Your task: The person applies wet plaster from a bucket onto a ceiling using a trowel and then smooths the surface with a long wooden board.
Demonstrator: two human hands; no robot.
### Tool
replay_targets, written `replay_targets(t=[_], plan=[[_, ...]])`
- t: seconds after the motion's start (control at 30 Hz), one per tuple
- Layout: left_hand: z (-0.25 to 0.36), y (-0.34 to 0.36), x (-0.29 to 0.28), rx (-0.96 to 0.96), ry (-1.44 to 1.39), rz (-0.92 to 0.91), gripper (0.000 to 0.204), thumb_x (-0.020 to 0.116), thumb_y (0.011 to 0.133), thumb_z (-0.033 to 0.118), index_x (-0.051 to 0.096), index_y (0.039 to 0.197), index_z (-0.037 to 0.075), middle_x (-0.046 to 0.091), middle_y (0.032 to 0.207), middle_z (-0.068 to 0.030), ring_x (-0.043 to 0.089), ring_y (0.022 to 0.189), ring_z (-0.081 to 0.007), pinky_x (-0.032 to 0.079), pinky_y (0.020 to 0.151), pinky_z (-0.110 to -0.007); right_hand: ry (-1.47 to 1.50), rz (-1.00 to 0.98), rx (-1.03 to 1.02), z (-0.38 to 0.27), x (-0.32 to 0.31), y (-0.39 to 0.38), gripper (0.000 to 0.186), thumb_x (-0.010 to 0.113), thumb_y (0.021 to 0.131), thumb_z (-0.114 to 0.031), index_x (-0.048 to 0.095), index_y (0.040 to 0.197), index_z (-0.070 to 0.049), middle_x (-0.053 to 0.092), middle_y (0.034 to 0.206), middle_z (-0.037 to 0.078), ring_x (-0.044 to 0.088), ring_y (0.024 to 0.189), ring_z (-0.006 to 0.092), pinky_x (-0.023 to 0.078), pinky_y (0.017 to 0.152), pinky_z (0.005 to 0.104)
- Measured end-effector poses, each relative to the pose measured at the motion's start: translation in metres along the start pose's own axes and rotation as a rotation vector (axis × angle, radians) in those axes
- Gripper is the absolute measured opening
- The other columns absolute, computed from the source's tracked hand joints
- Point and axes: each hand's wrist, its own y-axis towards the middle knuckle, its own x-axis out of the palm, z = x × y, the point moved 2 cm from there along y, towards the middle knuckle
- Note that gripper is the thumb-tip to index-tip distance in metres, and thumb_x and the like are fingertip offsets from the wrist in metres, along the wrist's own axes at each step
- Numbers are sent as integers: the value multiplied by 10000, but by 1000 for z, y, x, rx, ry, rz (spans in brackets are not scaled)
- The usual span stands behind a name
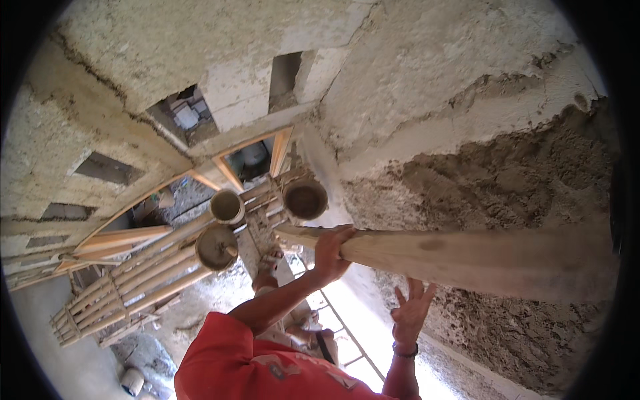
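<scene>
A long wooden board (467, 260) stretches from the middle of the view to the right edge, in front of a wall with rough, wet brown plaster (507, 180). My left hand (330, 255) is closed round the board near its left end. Just under the board's lower edge is my right hand (411, 313), palm up with its fingers apart and nothing held. Its fingertips come close to the board; whether they touch it I cannot tell. The board's far right end fades into the dark rim.
A dark bucket (305, 199) stands by the wall corner. Left of it are a pale bucket (227, 207) and a mud-filled bucket (217, 247), on a scaffold of lashed poles (133, 283). Below, a ladder (343, 327) leans in bright light. Wall niches (285, 77) lie beyond.
</scene>
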Motion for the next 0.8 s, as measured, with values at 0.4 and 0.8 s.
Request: replay_targets(t=[0.4, 0.8], plan=[[162, -128, 70, 189, -195, -549, 707, 784, 695, 134, 498, 1340, 94, 468, 1377, -150, 436, 1267, -342, 363, 1025, -483, 459, 442, -199, -55, -123, -93, 805, 690, 773, -522, 429, 1317, 11, 518, 1220, 150, 486, 1139, 301, 380, 1032, 460], [12, -256, 153, -1910, -1387, 104, 424, 509, 963, 443, 539, 1231, 115, 584, 1248, -122, 597, 1106, -306, 502, 931, -504, 713, 490, -565, -112, -247, -211, 683, 668, 750, -367, 460, 1332, -79, 504, 1152, 170, 446, 1068, 328, 284, 1007, 512]])
